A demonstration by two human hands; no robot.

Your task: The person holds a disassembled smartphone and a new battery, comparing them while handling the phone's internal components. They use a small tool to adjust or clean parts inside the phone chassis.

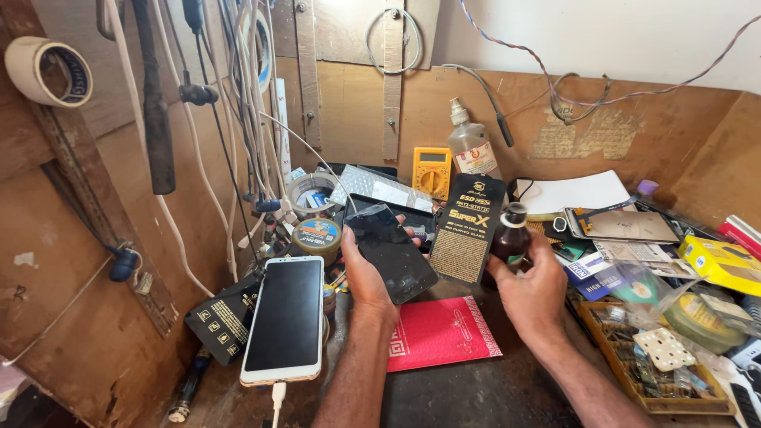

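- Phone (391,252), dark and glossy, sits in the left hand (366,279), fingers wrapped round its lower edge so the glass faces up, tilted, just above the red mat (441,333).
- Bottle (510,236), small, brown, dark-capped, is gripped by the right hand (531,293), fingers closed round its body; it stands upright just right of the phone, and the two do not touch.
- Cap looks in place on the bottle; no liquid shows on the glass, so any applying seems not yet begun, as far as I can judge.
- Black packet (473,230) with gold print stands between phone and bottle, behind them; whether it is opened cannot be told.
- White phone (285,317) lies left of the dark phone, screen blank, a cable plugged in at its lower end.
- Tape roll (317,235) lies just left of the dark phone's top; yellow meter (432,170) and a clear spray bottle (471,147) stand behind it against the board wall.
- Right of the bottle the surface (476,396) is crowded: a screen panel (620,225), a yellow box (721,263), a tray (650,368) of small parts.
- Judged so far: both things are picked up and brought together; the work on the glass itself seems left to do.
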